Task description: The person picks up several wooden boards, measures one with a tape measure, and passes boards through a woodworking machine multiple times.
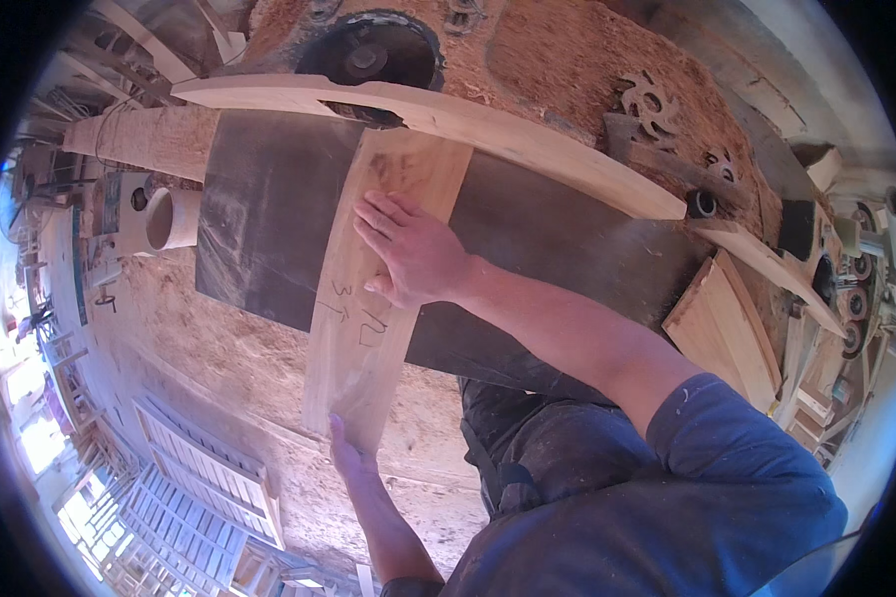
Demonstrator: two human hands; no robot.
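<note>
A long pale wooden board (353,289) with pencil marks lies across a dark metal machine table (269,189). Its far end meets a curved wooden fence (528,149), beside a notch where part of a dark cutter (363,114) shows. My right hand (408,249) presses flat on the board's top, fingers stretched out and slightly apart. At the near end, which overhangs the table edge, my left hand (351,453) grips the board with its thumb along the side; the other fingers are hidden under the wood.
Behind the fence are a black round disc (368,60), heaped sawdust (558,60) and toothed metal cutter heads (647,104). Wooden pieces (727,318) lean right of the table. Left of it is a round pipe opening (172,219). Slatted wooden frames (184,507) lie on the dusty floor.
</note>
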